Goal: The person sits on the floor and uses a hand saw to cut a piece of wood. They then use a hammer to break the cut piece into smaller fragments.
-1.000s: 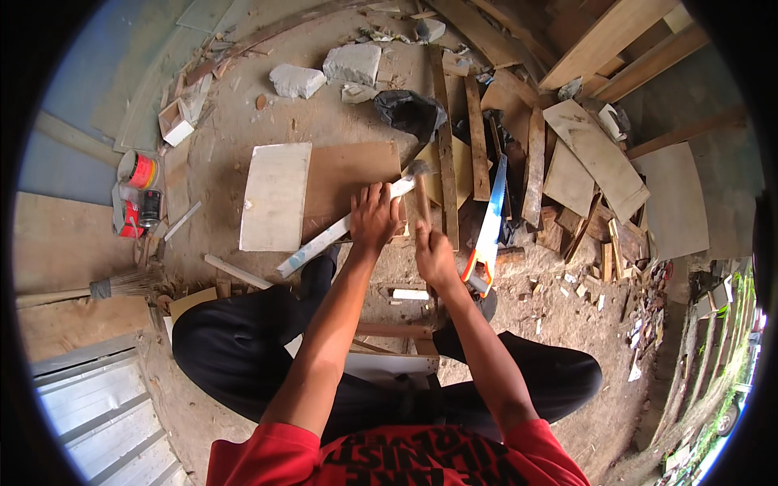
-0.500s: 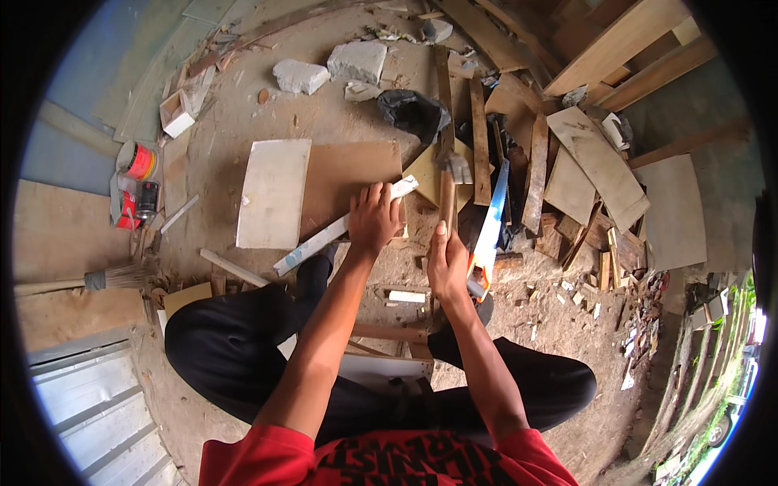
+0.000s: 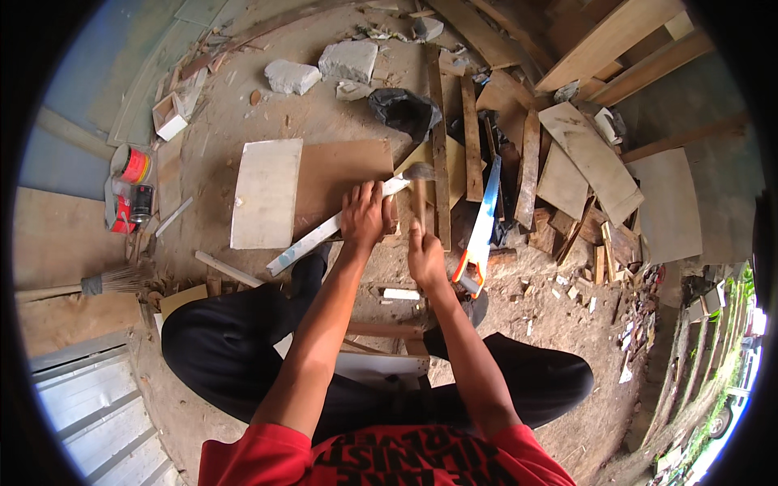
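Note:
My left hand is closed over a narrow, white-painted wooden strip, pressing it down near its upper right end. The strip slants across a brown board on the ground, with a whitish panel lying over that board's left part. In my right hand a hammer is gripped by its wooden handle, thumb along the shaft. Its metal head is at the strip's far right end; whether they touch I cannot tell. Right of that hand lies a handsaw with a bluish blade and orange-and-white handle.
Loose planks and panels are heaped on the right. A black plastic bag and white blocks lie beyond the boards. Cans stand at left, above a broom. A wooden frame sits between my legs.
The hammer has swung left, its head coming from over the planks to the strip's right end. My left hand stays on the strip. The whole view has shifted slightly.

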Available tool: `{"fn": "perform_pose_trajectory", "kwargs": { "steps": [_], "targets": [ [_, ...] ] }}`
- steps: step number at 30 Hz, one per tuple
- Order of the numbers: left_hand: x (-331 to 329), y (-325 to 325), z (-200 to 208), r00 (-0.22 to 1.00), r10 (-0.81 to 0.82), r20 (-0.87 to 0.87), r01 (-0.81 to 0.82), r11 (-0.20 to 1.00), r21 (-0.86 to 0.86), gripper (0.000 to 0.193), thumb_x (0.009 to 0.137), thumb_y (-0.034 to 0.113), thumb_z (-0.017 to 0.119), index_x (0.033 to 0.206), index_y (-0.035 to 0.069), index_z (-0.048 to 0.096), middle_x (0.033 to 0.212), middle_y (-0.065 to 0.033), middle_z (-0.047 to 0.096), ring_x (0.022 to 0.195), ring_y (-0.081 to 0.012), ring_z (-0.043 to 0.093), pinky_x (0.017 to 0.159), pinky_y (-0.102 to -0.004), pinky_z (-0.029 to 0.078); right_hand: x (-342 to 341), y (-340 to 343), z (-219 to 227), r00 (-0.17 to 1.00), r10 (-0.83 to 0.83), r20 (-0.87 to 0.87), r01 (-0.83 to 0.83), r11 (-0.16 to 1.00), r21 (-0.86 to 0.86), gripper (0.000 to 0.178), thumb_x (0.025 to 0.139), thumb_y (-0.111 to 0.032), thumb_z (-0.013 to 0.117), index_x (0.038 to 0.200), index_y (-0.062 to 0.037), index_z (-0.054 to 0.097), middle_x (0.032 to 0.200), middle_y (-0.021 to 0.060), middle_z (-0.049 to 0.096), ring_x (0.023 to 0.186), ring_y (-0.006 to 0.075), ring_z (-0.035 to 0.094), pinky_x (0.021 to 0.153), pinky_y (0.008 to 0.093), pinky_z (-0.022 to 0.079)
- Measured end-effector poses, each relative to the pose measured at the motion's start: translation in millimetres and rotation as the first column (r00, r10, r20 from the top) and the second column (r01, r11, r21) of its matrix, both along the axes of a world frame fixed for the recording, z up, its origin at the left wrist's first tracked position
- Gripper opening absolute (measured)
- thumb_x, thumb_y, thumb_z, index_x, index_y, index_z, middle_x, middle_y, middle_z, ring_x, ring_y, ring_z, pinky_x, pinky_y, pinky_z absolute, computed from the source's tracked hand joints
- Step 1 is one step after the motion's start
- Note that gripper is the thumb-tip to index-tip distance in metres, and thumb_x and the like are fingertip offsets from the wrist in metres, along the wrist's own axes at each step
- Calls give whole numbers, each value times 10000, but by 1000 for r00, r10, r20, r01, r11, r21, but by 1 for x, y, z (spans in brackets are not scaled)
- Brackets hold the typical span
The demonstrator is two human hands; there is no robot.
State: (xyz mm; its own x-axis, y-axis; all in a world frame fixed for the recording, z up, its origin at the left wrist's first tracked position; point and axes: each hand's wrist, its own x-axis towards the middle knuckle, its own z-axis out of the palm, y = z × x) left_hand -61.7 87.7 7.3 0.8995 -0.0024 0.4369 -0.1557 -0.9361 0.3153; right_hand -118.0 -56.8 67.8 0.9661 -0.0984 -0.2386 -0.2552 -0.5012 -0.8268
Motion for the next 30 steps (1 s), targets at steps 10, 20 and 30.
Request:
{"fn": "perform_pose_trajectory", "kwargs": {
  "steps": [10,20,30],
  "targets": [
    [1,-1,0,1000,22,14,-23,999,23,360,929,322,593,1197,84,632,1166,-79,616,1056,-278,589,873,-459,460,1,-1,6,1000,25,4,-25,1000,19,564,1062,-445,430,874,72,551,645,258,559,609,312,606,599,469,460],
    [1,-2,5,1000,-4,14,4,1000,9,362,923,308,611,1196,72,639,1179,-79,619,1057,-295,594,891,-462,461,-1,-9,-1,1000,-25,1,24,999,39,611,1065,-470,401,847,74,573,642,248,566,627,322,607,605,487,464],
    [0,-6,12,999,-18,-44,17,1000,-23,368,923,301,597,1191,55,654,1173,-111,626,1073,-319,588,925,-475,452,-2,-7,-20,999,-16,30,17,999,-42,565,1049,-427,479,825,82,581,688,329,591,686,461,651,621,518,470]
  ]
}}
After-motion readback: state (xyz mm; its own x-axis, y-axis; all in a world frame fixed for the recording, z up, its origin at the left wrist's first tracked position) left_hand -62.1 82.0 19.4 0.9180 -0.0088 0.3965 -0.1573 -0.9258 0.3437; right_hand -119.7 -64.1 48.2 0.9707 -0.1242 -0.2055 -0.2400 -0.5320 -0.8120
